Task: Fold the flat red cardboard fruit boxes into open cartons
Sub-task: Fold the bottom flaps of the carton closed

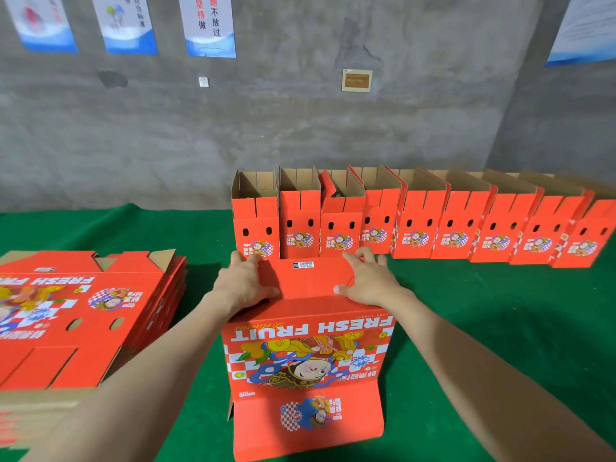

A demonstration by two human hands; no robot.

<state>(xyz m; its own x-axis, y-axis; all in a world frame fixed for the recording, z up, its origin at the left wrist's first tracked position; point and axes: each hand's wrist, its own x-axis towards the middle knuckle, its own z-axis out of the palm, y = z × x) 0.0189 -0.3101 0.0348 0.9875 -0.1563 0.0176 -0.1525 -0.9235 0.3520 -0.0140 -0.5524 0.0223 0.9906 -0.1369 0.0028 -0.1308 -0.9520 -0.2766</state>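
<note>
A red fruit box [310, 348] stands upside down in front of me on the green table, its "FRESH FRUIT" print facing me and inverted. Its bottom flaps [310, 278] lie folded flat on top. My left hand [245, 281] presses on the left side of those flaps, fingers curled over the far edge. On the right side my right hand [368, 281] presses down the same way. A loose flap [306, 421] hangs from the box toward me.
A stack of flat red boxes [76, 311] lies at my left. Along the back stands a row of several folded open cartons [416, 225], against a grey concrete wall [300, 121] with posters. Green cloth [500, 328] covers the table.
</note>
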